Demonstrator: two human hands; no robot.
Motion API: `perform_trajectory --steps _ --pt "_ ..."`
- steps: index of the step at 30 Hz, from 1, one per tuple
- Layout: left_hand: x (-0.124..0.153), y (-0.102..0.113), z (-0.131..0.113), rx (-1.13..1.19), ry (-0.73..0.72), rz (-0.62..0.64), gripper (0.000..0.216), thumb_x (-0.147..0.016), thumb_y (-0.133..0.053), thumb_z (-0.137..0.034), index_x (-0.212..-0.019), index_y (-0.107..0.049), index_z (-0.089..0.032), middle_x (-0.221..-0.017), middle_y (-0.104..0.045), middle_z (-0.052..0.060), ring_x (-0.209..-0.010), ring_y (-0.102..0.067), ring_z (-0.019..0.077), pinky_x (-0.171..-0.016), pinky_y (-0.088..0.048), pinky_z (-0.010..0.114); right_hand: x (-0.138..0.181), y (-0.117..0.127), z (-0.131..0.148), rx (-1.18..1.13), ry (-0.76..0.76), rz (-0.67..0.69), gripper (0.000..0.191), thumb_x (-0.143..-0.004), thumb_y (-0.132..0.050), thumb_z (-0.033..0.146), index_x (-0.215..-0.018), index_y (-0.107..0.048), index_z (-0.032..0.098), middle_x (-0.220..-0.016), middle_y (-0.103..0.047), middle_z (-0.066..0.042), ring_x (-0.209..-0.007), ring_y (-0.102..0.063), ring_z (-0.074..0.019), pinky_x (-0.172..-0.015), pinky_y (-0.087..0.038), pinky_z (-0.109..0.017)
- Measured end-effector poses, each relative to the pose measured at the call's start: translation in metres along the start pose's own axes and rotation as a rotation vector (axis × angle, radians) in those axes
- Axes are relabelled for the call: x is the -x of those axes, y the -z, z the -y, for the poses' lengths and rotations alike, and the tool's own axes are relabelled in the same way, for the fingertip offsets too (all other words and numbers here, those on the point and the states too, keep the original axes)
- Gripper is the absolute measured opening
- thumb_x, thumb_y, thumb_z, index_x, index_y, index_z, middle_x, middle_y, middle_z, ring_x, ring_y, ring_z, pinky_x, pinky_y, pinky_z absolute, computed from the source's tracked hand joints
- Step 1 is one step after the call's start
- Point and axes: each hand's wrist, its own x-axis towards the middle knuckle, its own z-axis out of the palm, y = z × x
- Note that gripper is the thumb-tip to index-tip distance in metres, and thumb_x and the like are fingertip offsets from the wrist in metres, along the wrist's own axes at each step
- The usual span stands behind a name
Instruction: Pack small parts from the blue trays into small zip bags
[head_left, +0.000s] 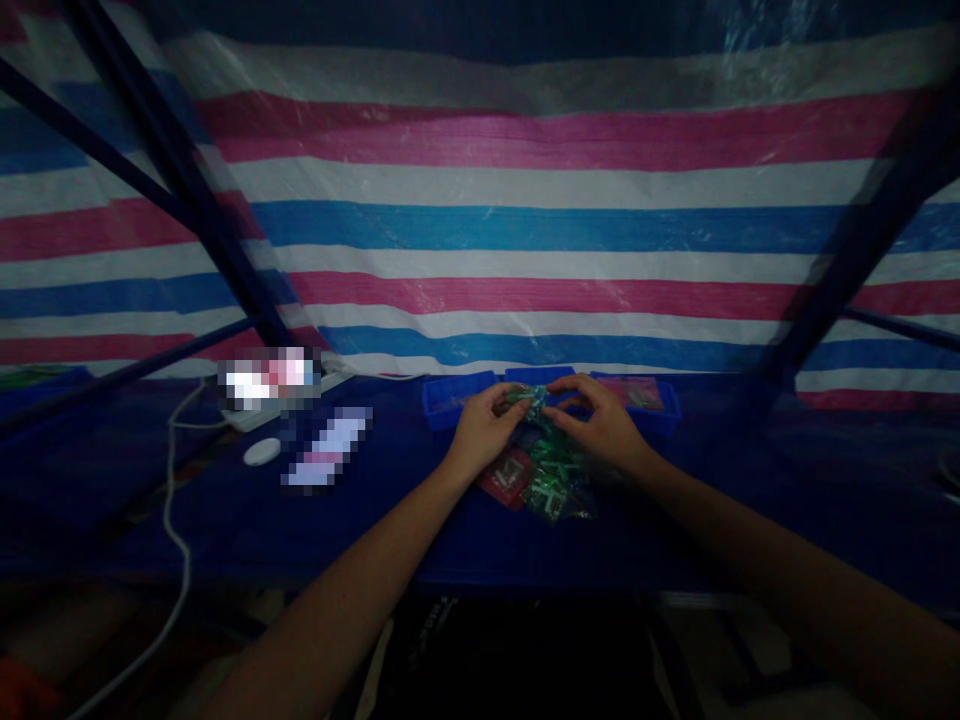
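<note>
My left hand (489, 428) pinches the near-left side of a small clear plastic bag (535, 398) with something greenish in it. From the other side, the curved fingers and thumb of my right hand (600, 425) close on the same bag. Just below my hands lies a pile of clear bags with green pieces (553, 482), crinkled and shiny. Left of that pile, a red packet (508, 477) with a pale piece inside rests on the blue table (465, 545). The dim light hides the finer details of the bags' contents.
Blue trays (448, 402) stand behind my hands; the right-hand tray (661, 408) holds reddish packets (630, 392). To the left are a white power strip (289, 402), a white round object (262, 452) and a blurred-out phone-like shape (330, 448). A white cable (176, 530) hangs over the table edge.
</note>
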Motion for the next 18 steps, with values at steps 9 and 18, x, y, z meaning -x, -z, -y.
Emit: perform_trajectory --steps 9,18 --pt "0.008 -0.005 -0.010 -0.009 0.037 0.086 0.047 -0.090 -0.074 -0.035 -0.132 -0.059 -0.019 -0.103 -0.078 0.009 -0.089 -0.075 0.0210 -0.078 -0.057 0.032 -0.003 0.002 -0.012 -0.285 -0.243 0.088 0.042 -0.079 -0.082 0.047 -0.112 -0.073 0.023 -0.105 -0.077 -0.007 -0.087 -0.073 -0.0219 -0.080 -0.060 -0.036" --pt "0.004 -0.004 0.004 -0.007 0.059 0.103 0.046 -0.085 -0.080 -0.037 -0.122 -0.062 -0.017 -0.100 -0.078 0.009 -0.090 -0.076 0.0222 -0.081 -0.059 0.035 -0.006 0.004 -0.012 -0.400 -0.285 0.010 0.049 -0.072 -0.086 0.047 -0.113 -0.072 0.024 -0.098 -0.077 -0.005 -0.079 -0.072 -0.0191 -0.067 -0.059 -0.031"
